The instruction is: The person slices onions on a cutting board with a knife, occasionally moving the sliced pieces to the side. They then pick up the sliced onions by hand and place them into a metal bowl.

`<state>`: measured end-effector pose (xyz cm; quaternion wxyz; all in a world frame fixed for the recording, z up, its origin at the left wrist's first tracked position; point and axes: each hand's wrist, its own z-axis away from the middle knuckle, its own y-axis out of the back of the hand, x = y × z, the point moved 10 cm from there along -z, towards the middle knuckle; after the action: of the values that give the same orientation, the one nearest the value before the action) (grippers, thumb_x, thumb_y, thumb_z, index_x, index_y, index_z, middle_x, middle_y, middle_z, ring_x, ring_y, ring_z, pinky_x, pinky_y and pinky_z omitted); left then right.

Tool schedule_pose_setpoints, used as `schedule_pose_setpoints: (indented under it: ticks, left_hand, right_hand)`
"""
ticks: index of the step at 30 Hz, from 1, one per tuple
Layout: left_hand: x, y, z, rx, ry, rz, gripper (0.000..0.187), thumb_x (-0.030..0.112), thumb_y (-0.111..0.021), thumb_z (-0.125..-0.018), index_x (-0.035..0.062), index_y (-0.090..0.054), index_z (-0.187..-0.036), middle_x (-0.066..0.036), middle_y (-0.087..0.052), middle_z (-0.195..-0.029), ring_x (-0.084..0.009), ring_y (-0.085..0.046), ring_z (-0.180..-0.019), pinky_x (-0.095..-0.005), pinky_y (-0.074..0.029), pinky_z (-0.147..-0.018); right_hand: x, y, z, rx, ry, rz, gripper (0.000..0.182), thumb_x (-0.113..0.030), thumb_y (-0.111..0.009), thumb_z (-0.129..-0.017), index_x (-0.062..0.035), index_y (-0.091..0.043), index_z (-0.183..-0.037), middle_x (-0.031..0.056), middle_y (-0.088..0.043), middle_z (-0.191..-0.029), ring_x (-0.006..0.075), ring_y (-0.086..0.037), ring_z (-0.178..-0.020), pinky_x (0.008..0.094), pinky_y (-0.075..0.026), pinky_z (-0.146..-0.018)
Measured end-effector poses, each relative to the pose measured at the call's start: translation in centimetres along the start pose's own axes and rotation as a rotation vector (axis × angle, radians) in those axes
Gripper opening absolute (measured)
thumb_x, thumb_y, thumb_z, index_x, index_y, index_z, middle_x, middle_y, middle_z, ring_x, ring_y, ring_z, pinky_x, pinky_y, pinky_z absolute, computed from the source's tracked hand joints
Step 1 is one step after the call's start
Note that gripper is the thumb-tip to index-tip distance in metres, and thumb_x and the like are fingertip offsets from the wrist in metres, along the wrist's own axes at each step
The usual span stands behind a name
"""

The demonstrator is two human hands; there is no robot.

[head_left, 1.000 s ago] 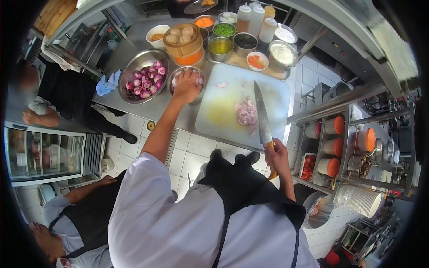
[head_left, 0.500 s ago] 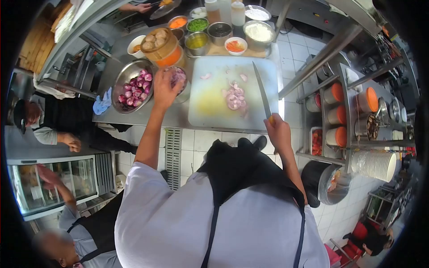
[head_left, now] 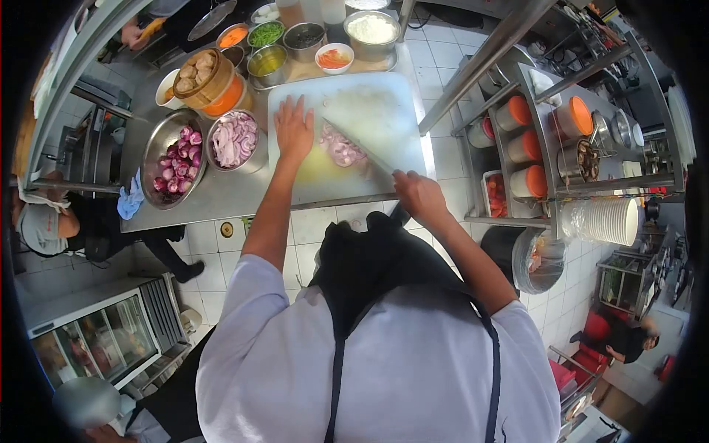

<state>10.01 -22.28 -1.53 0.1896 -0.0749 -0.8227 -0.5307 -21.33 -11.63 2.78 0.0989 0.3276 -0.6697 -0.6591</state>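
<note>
While scanning the steel counter (head_left: 229, 193) from its left end, first a crumpled blue cloth (head_left: 131, 196) at the edge, likely there for wiping. Just beside it, a wide metal bowl (head_left: 152, 155) of whole red onions (head_left: 182, 159), deep enough to stop round things from rolling. Next, close to that bowl, a pot (head_left: 257, 159) heaped with sliced onion (head_left: 235, 139), apparently set between bowl and board to shorten the left arm's reach. Behind these, a steamer basket (head_left: 216, 94) of dumplings (head_left: 195, 71), seemingly stacked to save room. Then the left hand (head_left: 294, 133), palm down over the left part of the cutting board (head_left: 395, 111), fingers straight and fanned apart, pinching nothing; perhaps there to steady the board, firm contact hard to tell from above. Just right of that hand, a loose pile of onion slices (head_left: 342, 148) near mid-board, with the knife (head_left: 369, 153) slanting along the pile's right side, blade blurred, tip away and toward the left. At the board's near edge, the right hand (head_left: 419, 196), fingers curled tight around the mostly hidden handle, presumably for control of so long a blade. Farther right, well apart, lidded tubs (head_left: 526, 146) on a shelf (head_left: 502, 220), probably off the counter to free working space.
</note>
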Motion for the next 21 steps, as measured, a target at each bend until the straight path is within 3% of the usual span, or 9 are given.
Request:
schedule_pose_setpoints:
  ticks: [4, 8, 11, 14, 18, 19, 21]
  left_hand:
    - [4.2, -3.0, -0.3, -0.170, -0.289, -0.019, 0.051, 0.035, -0.049, -0.108, 0.0111, -0.053, -0.152, -0.020, -0.038, -0.165, -0.0399, -0.034, -0.154, -0.0534, -0.021, -0.128]
    - [6.5, -4.4, -0.3, -0.211, -0.401, 0.066, 0.049, 0.034, -0.047, -0.109, 0.0113, -0.054, -0.152, -0.019, -0.037, -0.166, -0.0393, -0.032, -0.155, -0.0524, -0.022, -0.129]
    - [5.7, -2.0, -1.8, -0.018, -0.298, -0.088, 0.047, 0.033, -0.049, -0.107, 0.0146, -0.057, -0.150, -0.016, -0.039, -0.166, -0.0394, -0.033, -0.154, -0.0545, -0.021, -0.129]
    - [2.1, -4.2, -3.0, -0.141, -0.168, -0.059, 0.045, 0.031, -0.052, -0.107, 0.0166, -0.059, -0.149, -0.014, -0.041, -0.166, -0.0403, -0.032, -0.154, -0.0564, -0.020, -0.129]
    - [5.1, -5.4, -1.8, -0.238, -0.400, 0.053, 0.045, 0.028, -0.055, -0.105, 0.0130, -0.059, -0.148, -0.013, -0.041, -0.166, -0.0346, -0.034, -0.155, -0.0535, -0.020, -0.129]
    - [6.8, -4.6, -1.2, -0.191, -0.481, 0.103, 0.039, 0.023, -0.056, -0.104, 0.0103, -0.064, -0.140, -0.012, -0.048, -0.161, -0.0337, -0.042, -0.150, -0.0491, -0.029, -0.126]
    - [7.4, -4.8, -0.1, -0.332, -0.415, 0.269, 0.036, 0.018, -0.055, -0.102, 0.0082, -0.067, -0.135, -0.011, -0.053, -0.156, -0.0334, -0.047, -0.146, -0.0458, -0.035, -0.123]
  right_hand:
    - [2.0, 2.0, 1.0, 0.096, -0.168, -0.046, 0.015, -0.016, -0.068, -0.093, -0.0070, -0.059, -0.100, 0.0172, -0.067, -0.082, 0.0387, -0.070, -0.074, 0.0498, -0.057, -0.066]
    - [4.5, 2.8, 1.4, 0.114, -0.261, -0.049, 0.017, -0.017, -0.070, -0.091, -0.0067, -0.060, -0.101, 0.0179, -0.068, -0.084, 0.0402, -0.070, -0.075, 0.0508, -0.057, -0.068]
    - [5.3, 3.0, 1.8, 0.110, -0.301, -0.067, 0.017, -0.016, -0.070, -0.091, -0.0063, -0.060, -0.100, 0.0183, -0.069, -0.084, 0.0406, -0.070, -0.076, 0.0509, -0.057, -0.069]
    - [4.8, 2.7, 2.6, 0.122, -0.283, -0.067, 0.016, -0.016, -0.070, -0.090, -0.0063, -0.060, -0.098, 0.0181, -0.068, -0.084, 0.0404, -0.070, -0.075, 0.0506, -0.057, -0.069]
    - [4.5, 2.0, 1.8, 0.122, -0.285, -0.041, 0.015, -0.016, -0.069, -0.091, -0.0064, -0.060, -0.098, 0.0181, -0.068, -0.084, 0.0400, -0.070, -0.075, 0.0501, -0.057, -0.069]
    - [4.4, 1.9, 1.8, 0.122, -0.293, -0.035, 0.015, -0.016, -0.069, -0.091, -0.0065, -0.060, -0.098, 0.0181, -0.068, -0.084, 0.0398, -0.070, -0.075, 0.0499, -0.057, -0.069]
    - [4.3, 1.9, 1.6, 0.108, -0.288, -0.023, 0.014, -0.016, -0.067, -0.092, -0.0067, -0.060, -0.099, 0.0181, -0.068, -0.084, 0.0396, -0.070, -0.075, 0.0496, -0.057, -0.068]
